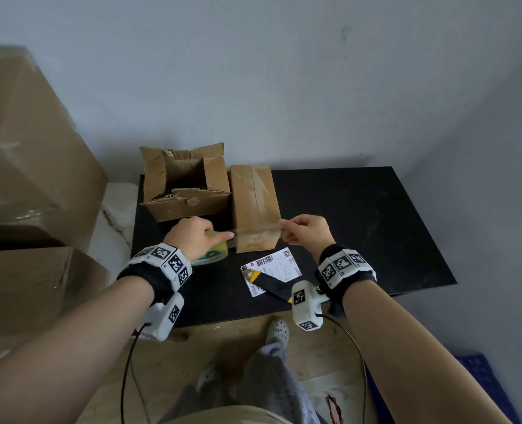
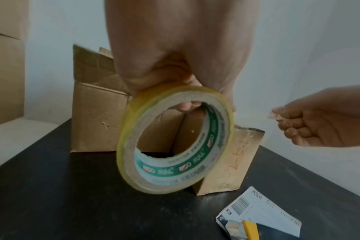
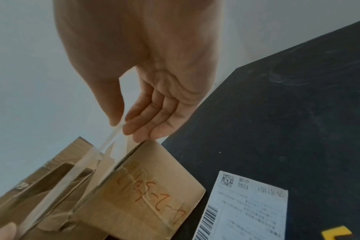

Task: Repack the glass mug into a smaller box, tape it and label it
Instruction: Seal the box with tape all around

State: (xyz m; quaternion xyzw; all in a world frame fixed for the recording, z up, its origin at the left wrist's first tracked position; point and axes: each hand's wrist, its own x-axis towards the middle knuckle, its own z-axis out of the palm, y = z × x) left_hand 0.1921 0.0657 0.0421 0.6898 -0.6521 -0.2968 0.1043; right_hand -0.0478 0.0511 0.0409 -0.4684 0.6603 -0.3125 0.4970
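Note:
My left hand grips a roll of clear tape with a green-printed core, held upright just above the black table. My right hand pinches the free end of the tape strip between thumb and fingers. The strip stretches across the near end of the small closed cardboard box, which carries old tape and orange writing. The larger open box stands to its left. A white shipping label lies in front. No mug shows.
A yellow and black utility knife rests on the label near the table's front edge. Big cardboard cartons are stacked at the left. The wall stands behind the table. A wooden floor, my legs and a blue crate are below.

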